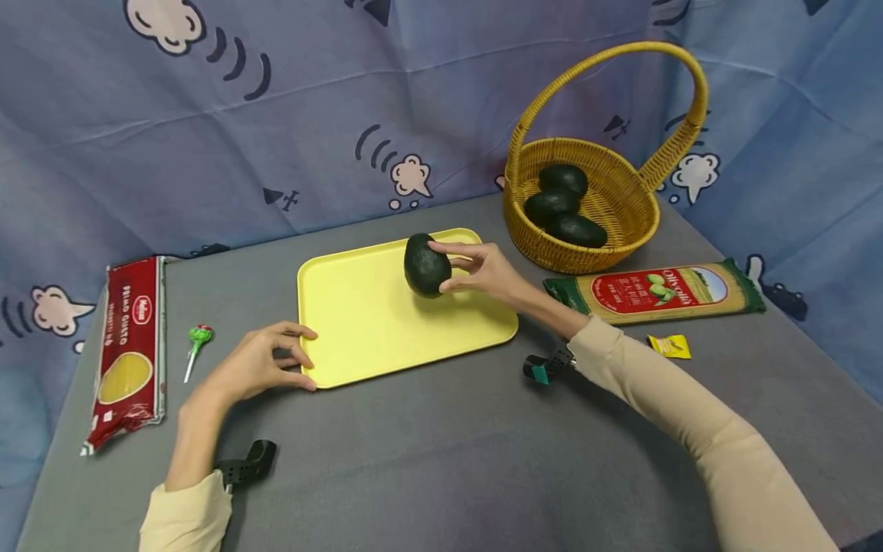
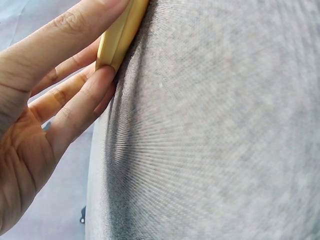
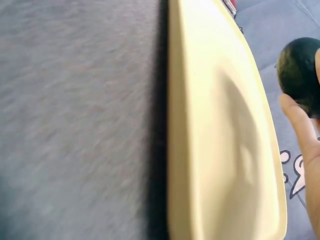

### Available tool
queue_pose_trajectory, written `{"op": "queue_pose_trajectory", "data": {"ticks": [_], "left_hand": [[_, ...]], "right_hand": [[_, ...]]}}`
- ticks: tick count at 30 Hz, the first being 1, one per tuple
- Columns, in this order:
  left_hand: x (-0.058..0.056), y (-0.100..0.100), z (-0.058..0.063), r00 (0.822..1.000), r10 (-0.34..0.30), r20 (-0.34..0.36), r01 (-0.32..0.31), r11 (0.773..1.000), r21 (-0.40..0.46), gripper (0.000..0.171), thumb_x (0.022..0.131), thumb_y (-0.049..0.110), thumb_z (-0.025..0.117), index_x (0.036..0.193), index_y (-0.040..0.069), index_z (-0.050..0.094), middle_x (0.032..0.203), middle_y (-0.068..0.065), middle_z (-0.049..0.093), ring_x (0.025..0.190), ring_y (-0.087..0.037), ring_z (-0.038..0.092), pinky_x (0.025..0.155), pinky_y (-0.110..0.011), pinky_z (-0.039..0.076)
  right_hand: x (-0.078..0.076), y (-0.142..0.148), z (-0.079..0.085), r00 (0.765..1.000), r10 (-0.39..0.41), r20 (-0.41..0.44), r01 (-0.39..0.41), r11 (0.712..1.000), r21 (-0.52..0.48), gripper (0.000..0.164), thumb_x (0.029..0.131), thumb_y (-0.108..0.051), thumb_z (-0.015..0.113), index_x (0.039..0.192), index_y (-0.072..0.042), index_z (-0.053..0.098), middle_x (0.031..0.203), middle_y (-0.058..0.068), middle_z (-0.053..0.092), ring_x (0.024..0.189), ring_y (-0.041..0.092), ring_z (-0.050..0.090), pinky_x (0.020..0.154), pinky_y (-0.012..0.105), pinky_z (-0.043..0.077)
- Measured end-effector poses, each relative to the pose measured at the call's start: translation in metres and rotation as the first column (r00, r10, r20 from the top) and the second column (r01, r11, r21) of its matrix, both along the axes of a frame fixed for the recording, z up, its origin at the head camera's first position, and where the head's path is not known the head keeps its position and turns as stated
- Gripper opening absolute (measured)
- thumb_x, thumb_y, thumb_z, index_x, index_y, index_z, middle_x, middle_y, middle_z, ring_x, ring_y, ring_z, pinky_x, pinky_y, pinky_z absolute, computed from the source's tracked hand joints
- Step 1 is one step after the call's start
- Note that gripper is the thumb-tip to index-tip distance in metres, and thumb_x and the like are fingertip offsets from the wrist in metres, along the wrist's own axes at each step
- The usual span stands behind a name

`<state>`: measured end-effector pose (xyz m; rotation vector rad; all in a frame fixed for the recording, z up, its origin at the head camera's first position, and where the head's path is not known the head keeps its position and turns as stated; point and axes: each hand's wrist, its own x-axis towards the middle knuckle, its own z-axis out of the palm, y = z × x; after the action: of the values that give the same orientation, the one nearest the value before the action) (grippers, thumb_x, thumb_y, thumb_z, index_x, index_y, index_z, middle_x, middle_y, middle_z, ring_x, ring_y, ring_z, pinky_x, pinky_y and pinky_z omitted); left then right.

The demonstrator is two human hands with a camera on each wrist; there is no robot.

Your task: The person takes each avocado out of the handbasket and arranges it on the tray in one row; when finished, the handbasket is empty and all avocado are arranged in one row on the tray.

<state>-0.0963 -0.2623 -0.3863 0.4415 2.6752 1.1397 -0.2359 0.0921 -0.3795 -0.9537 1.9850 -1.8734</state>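
A dark green avocado (image 1: 424, 266) is pinched between the thumb and fingers of my right hand (image 1: 483, 270), above the right half of a yellow tray (image 1: 359, 322). In the right wrist view the avocado (image 3: 299, 75) shows at the right edge, beyond the tray's rim (image 3: 182, 125), and a shadow falls on the tray. My left hand (image 1: 265, 360) holds the tray by its near left end, fingertips spread along the rim. The left wrist view shows thumb and fingers at the yellow rim (image 2: 117, 45). Three more avocados (image 1: 569, 230) lie in a wicker basket (image 1: 586, 257).
The tall-handled basket stands at the back right. Before it lies an Olivoilà spaghetti pack (image 1: 662, 295), with a small yellow wrapped candy (image 1: 669, 346) nearby. A red pasta pack (image 1: 129, 345) and a green lollipop (image 1: 200, 335) lie at left. A patterned cloth (image 1: 331, 92) hangs behind.
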Motion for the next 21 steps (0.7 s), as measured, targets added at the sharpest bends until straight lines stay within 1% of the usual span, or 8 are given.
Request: {"op": "queue_pose_trajectory", "data": {"ticks": [2,4,6,9,12,14,16,21], "left_hand": [[0.000,0.000,0.000,1.000,0.003,0.001,-0.003,1.000,-0.002,0.021,0.065,0.020,0.089,0.075,0.015,0.072,0.123,-0.012,0.058,0.099,-0.024,0.066,0.081,-0.023,0.057],[0.000,0.000,0.000,1.000,0.004,-0.002,-0.004,1.000,-0.006,0.021,0.065,0.021,0.089,0.075,0.015,0.071,0.123,-0.011,0.058,0.098,-0.023,0.067,0.081,-0.023,0.057],[0.000,0.000,0.000,1.000,0.004,-0.001,-0.004,1.000,-0.007,0.022,0.064,0.021,0.089,0.075,0.015,0.071,0.123,-0.011,0.058,0.097,-0.023,0.067,0.080,-0.023,0.057],[0.001,-0.001,-0.001,1.000,0.006,-0.005,-0.007,1.000,-0.019,0.022,0.064,0.023,0.089,0.074,0.016,0.071,0.122,-0.011,0.058,0.097,-0.022,0.067,0.080,-0.022,0.057],[0.001,-0.002,-0.001,1.000,0.005,-0.022,-0.006,0.999,-0.038,0.022,0.064,0.026,0.089,0.074,0.017,0.071,0.122,-0.009,0.059,0.096,-0.020,0.067,0.079,-0.021,0.057],[0.000,-0.002,-0.001,0.999,0.002,-0.037,-0.004,0.999,-0.050,0.022,0.064,0.028,0.089,0.074,0.018,0.071,0.121,-0.008,0.060,0.094,-0.018,0.068,0.079,-0.021,0.057],[0.000,-0.001,-0.001,0.999,0.000,-0.037,-0.002,0.999,-0.047,0.023,0.064,0.027,0.089,0.074,0.018,0.071,0.121,-0.008,0.060,0.092,-0.017,0.068,0.079,-0.022,0.057],[0.000,-0.001,0.000,1.000,0.003,-0.009,-0.003,1.000,-0.015,0.023,0.064,0.024,0.090,0.075,0.015,0.072,0.122,-0.011,0.058,0.093,-0.019,0.068,0.081,-0.024,0.057]], "right_hand": [[-0.003,-0.007,-0.002,1.000,0.013,0.010,-0.013,1.000,0.005,0.061,0.074,0.005,0.078,0.130,0.009,0.053,0.139,0.020,0.049,0.133,0.023,0.042,0.107,0.034,0.041],[-0.005,-0.013,-0.002,0.999,0.027,0.045,-0.028,1.000,0.010,0.062,0.075,0.005,0.076,0.132,0.007,0.052,0.141,0.019,0.047,0.131,0.026,0.045,0.105,0.034,0.044],[-0.006,-0.020,-0.002,0.994,0.038,0.103,-0.040,0.999,0.018,0.063,0.077,0.005,0.076,0.134,0.004,0.050,0.143,0.016,0.046,0.127,0.028,0.048,0.100,0.034,0.048],[-0.005,-0.031,-0.001,0.978,0.043,0.202,-0.051,0.998,0.037,0.063,0.080,0.005,0.074,0.137,-0.001,0.049,0.145,0.011,0.044,0.121,0.030,0.054,0.092,0.035,0.054],[-0.004,-0.041,-0.001,0.962,0.034,0.272,-0.048,0.998,0.046,0.063,0.081,0.008,0.072,0.138,-0.004,0.050,0.145,0.009,0.045,0.118,0.031,0.057,0.085,0.037,0.057],[-0.005,-0.046,-0.002,0.957,0.023,0.290,-0.041,0.998,0.056,0.062,0.081,0.008,0.071,0.138,-0.006,0.050,0.144,0.009,0.046,0.117,0.029,0.058,0.083,0.037,0.058],[-0.005,-0.050,-0.003,0.950,0.006,0.313,-0.028,0.997,0.066,0.063,0.081,0.008,0.071,0.138,-0.007,0.051,0.143,0.008,0.048,0.116,0.028,0.058,0.082,0.037,0.058],[-0.008,-0.061,-0.005,0.933,-0.035,0.358,0.008,0.997,0.077,0.064,0.080,0.008,0.072,0.138,-0.009,0.052,0.139,0.010,0.051,0.112,0.026,0.061,0.081,0.040,0.058]]}}
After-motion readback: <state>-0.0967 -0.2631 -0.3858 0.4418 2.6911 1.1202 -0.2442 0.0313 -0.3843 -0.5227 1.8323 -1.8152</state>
